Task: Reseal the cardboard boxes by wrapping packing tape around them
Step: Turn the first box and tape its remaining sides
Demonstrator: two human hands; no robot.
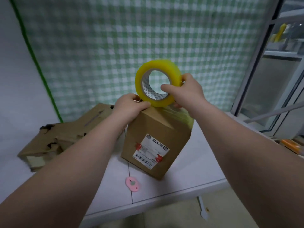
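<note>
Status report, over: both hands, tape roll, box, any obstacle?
Right hand grips tape roll atop upright box. Left hand holds box top. Tape strip down box's right side. Pink cutter lies clear in front.

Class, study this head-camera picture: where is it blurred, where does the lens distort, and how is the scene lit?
Head view: the tape roll smears at its top edge and the pulled tape strip beside the box is blurred; the window frame leans steeply, a wide-angle effect; the light is dim, cool and even, with only faint shadows on the table.
</note>
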